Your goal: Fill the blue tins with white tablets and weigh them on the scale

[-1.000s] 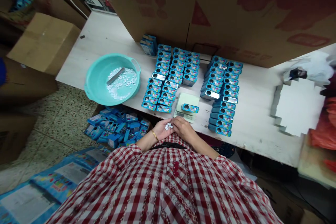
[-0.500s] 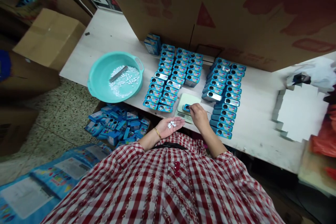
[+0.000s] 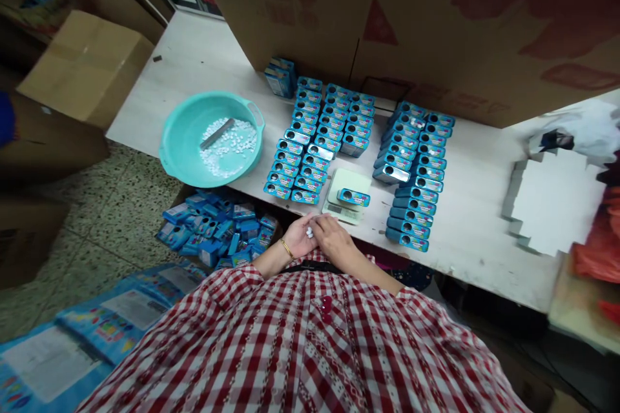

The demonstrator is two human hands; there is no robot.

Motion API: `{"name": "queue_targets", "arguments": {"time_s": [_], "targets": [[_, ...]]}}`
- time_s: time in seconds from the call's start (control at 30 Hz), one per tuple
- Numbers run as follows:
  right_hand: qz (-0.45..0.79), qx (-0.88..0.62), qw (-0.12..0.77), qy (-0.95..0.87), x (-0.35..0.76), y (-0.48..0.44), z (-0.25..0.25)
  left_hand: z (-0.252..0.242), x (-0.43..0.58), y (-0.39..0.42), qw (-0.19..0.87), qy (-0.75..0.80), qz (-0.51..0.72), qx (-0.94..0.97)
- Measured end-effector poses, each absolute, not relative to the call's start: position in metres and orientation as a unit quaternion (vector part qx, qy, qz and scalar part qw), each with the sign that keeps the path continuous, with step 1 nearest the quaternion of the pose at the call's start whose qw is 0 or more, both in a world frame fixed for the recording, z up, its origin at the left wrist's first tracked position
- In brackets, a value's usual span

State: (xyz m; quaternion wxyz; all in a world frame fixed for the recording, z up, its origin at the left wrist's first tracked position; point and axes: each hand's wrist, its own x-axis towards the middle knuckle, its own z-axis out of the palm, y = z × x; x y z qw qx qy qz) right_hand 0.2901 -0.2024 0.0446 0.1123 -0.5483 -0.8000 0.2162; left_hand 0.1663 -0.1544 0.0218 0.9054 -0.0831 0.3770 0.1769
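Note:
Cupped palm up at the table's front edge, my left hand point(image 3: 298, 237) holds a few small white tablets point(image 3: 309, 231). My right hand point(image 3: 334, 239) lies across it, its fingers bent together over the palm; whatever they pinch is hidden. Just beyond the hands, a small blue tin point(image 3: 354, 197) with a dark round opening rests on the pale kitchen scale point(image 3: 346, 179), untouched. Rows of similar blue tins stand left point(image 3: 307, 182) and right point(image 3: 411, 214) of the scale.
A turquoise basin point(image 3: 181, 142) on the left holds many white tablets and a grey metal bar point(image 3: 217, 134). Below it, a box is heaped with blue tins point(image 3: 213, 229). A large cardboard box point(image 3: 339, 6) stands behind the rows. White cartons point(image 3: 557, 200) lie at right.
My right hand has left the tin on the scale and moved down-left onto my left palm. The whole tin now shows. Fewer tablets are visible, partly covered by my right fingers.

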Motion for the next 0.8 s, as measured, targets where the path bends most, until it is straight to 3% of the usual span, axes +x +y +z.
{"name": "queue_targets", "arguments": {"time_s": [0.2,0.4,0.6,0.8], "targets": [[0.237,-0.509,0.108,-0.821,0.276,-0.202,0.034,0.026,0.155,-0.157,0.900,0.400,0.149,-0.084],[0.291,-0.529,0.220,-0.766,0.285,-0.200,0.037,0.022,0.154,-0.159,0.900,0.393,0.172,-0.081],[0.245,-0.652,0.298,-0.653,0.342,-0.187,0.041,0.017,0.156,-0.157,0.920,0.358,0.152,-0.054],[0.200,-0.703,0.259,-0.632,0.370,-0.165,0.032,0.015,0.157,-0.157,0.926,0.342,0.154,-0.042]]}}
